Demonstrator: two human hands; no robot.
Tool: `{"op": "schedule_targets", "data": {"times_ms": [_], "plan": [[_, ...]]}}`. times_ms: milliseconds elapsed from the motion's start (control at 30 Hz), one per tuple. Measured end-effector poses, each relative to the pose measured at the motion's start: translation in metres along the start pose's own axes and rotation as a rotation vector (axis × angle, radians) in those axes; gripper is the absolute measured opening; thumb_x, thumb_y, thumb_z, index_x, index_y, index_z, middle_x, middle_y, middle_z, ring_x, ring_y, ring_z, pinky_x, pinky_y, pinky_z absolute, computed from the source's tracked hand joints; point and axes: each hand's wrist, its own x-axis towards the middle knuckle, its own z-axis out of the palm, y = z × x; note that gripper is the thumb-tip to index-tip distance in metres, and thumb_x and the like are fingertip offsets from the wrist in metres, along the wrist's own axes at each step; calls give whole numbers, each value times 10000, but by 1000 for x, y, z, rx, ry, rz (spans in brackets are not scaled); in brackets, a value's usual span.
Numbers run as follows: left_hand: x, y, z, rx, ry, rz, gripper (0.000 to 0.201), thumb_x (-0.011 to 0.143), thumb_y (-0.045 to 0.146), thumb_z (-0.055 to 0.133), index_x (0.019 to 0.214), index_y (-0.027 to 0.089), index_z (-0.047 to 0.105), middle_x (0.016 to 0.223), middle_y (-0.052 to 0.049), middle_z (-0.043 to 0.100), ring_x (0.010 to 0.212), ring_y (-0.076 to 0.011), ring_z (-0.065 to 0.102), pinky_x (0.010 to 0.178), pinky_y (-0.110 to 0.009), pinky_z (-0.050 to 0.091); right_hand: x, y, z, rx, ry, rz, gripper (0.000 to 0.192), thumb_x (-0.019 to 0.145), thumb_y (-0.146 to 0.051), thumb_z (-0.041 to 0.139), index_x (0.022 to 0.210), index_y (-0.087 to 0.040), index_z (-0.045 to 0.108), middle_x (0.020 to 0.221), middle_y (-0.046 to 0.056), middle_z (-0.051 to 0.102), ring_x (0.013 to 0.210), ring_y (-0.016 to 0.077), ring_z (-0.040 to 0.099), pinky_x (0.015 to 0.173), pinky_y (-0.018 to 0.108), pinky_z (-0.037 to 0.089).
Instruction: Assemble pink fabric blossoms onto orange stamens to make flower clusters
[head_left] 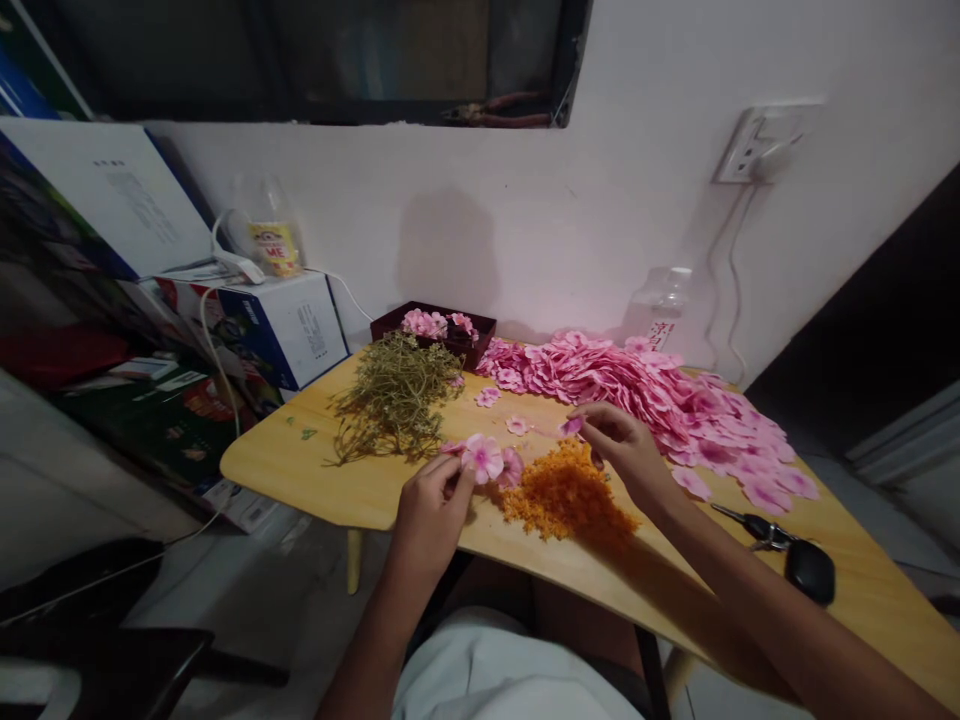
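Note:
Pinched in my left hand (435,505) are pink artificial flowers (482,458), held above the table's front edge. My right hand (619,448) is closed at the fingertips on a small pink petal piece (571,427). Below and between the hands lies a heap of small orange flower centers (566,490). A large pile of flat pink petals (622,385) spreads behind and right of my right hand. Beyond my left hand sits a bundle of green stems (397,395). Two loose pink blossoms (517,426) lie on the wood between these piles.
A dark red tray (390,318) with pink flowers stands against the wall. A clear bottle (667,300) is behind the petals. Keys with a black fob (810,572) lie at the right on the wooden table (285,465). Stacked boxes (300,330) stand left.

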Motion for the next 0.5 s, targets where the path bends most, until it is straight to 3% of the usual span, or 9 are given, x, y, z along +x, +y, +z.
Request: {"op": "schedule_targets", "data": {"times_ms": [67, 200, 333, 433, 500], "plan": [[0, 1, 0, 0, 0, 2, 296, 870, 328, 448, 643, 173, 558, 736, -33, 617, 767, -161, 580, 669, -232, 398, -5, -4, -5, 33, -36, 20, 159, 790, -331, 638, 873, -195, 635, 616, -36, 577, 470, 71, 501, 424, 181, 445], [-1, 4, 2, -4, -6, 26, 290, 875, 325, 450, 659, 172, 569, 730, -27, 610, 759, -155, 573, 682, -232, 399, -14, -15, -6, 101, -87, 60, 191, 826, -373, 600, 854, -190, 646, 863, 29, 659, 789, 137, 640, 715, 261, 545], [-4, 9, 6, -11, -17, 42, 281, 882, 312, 443, 685, 167, 584, 752, -31, 622, 765, -151, 573, 704, -233, 402, -21, -26, 5, 122, -114, 56, 184, 784, -360, 663, 832, -184, 634, 765, 14, 661, 705, 116, 627, 676, 239, 526], [-6, 13, 7, -10, -25, 41, 297, 885, 314, 440, 659, 165, 564, 734, -30, 614, 745, -147, 571, 692, -230, 404, -24, -32, 16, 217, -229, 143, 290, 728, -327, 721, 961, -210, 593, 694, -18, 664, 644, 112, 623, 651, 245, 512], [-8, 16, 7, -13, -31, 53, 292, 886, 317, 439, 675, 166, 573, 740, -29, 614, 738, -145, 569, 682, -229, 406, -25, -34, 23, 221, -295, 193, 271, 716, -340, 725, 918, -209, 600, 688, -17, 661, 635, 118, 621, 652, 259, 506]]}}
